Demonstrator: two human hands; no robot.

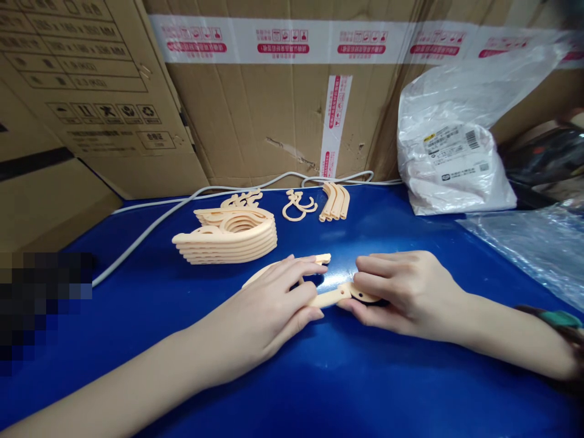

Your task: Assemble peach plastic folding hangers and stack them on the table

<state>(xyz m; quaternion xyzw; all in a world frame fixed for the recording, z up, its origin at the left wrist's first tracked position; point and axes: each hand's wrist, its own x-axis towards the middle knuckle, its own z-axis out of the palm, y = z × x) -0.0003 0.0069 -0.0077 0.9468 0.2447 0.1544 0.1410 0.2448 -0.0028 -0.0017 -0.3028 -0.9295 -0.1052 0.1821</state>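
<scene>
My left hand (278, 298) lies over a cream plastic hanger piece (329, 298), its thumb and fingers closed on it. Much of that piece is hidden beneath the palm; a second end of it pokes out past the fingertips. Between the fingers and thumb of my right hand (401, 292) is a smaller hanger arm (360, 293) with a hole in it. Its end meets the holed tip of the left hand's piece. Behind my left hand stands a neat stack of matching hanger pieces (228, 243).
Loose cream hooks (300, 207), curved hanger arms (335, 202) and more small hooks (241, 199) lie along the back of the blue table (292, 389). A white cable (157, 233) runs behind them. Cardboard boxes (255, 115) wall the rear; a white bag (451, 146) and clear plastic (542, 237) sit at right.
</scene>
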